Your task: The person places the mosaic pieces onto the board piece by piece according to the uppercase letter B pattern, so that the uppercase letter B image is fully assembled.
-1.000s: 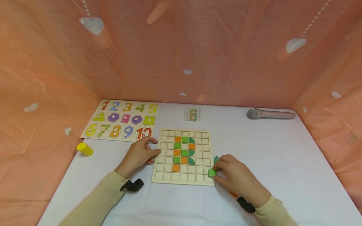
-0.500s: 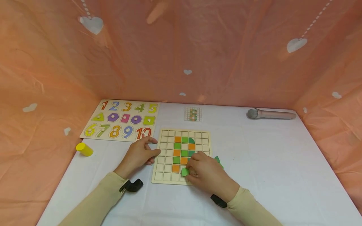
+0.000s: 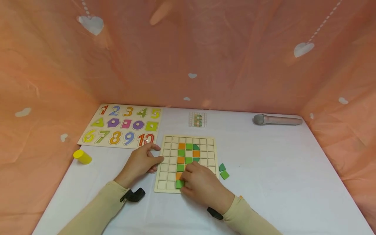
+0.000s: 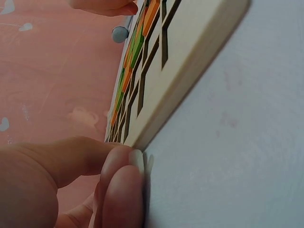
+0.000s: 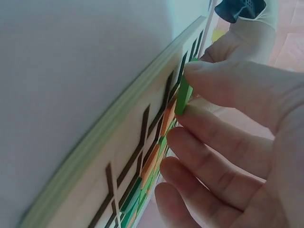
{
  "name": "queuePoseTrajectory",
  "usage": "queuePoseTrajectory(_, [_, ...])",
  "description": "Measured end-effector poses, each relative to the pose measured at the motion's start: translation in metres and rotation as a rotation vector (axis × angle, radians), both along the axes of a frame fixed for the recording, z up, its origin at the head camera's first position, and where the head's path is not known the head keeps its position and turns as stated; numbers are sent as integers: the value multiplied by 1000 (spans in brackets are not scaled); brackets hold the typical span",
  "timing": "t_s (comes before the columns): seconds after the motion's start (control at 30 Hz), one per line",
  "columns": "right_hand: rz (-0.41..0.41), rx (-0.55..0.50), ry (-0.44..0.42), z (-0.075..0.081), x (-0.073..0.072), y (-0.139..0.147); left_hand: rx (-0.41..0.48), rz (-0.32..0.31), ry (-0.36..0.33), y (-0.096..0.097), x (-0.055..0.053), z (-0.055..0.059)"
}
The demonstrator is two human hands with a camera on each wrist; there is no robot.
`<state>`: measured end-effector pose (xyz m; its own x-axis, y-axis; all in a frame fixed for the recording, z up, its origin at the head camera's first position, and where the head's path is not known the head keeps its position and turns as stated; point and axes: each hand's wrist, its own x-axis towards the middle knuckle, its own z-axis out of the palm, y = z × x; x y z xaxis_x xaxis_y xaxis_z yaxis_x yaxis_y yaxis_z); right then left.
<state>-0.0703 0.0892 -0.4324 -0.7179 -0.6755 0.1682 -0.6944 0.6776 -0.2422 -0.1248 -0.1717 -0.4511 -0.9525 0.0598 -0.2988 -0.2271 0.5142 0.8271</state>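
Note:
A wooden grid board [image 3: 163,176] lies on the white table, with orange and green tiles set in its cells. My right hand [image 3: 205,186] pinches a green square tile [image 5: 183,97] between thumb and index finger. In the head view that tile is over the bottom row, just below an orange square [image 3: 179,176]; whether it sits in the cell cannot be told. My left hand [image 3: 136,163] holds the board's left edge, thumb at the rim and fingers curled against the side. The right hand hides part of the tile pattern.
A small pattern card [image 3: 198,120] lies behind the board. A number-and-shape puzzle [image 3: 120,125] is at the back left, with a yellow cylinder [image 3: 82,157] before it. Loose tiles, a green square [image 3: 224,175] and a dark green quarter-round [image 3: 222,167], lie at right. A microphone [image 3: 277,119] is back right.
My right hand has carried the green square tile from the board's right edge leftward to the bottom row. The left hand has stayed at the left edge.

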Motion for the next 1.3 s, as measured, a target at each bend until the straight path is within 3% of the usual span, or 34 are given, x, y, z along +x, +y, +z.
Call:
queuePoseTrajectory(1.03, [29, 26, 45, 3, 1, -7, -12, -5, 22, -4, -2, 6])
queuePoseTrajectory(1.3, [-17, -56, -49, 4, 0, 15, -1, 2, 1, -1, 1, 0])
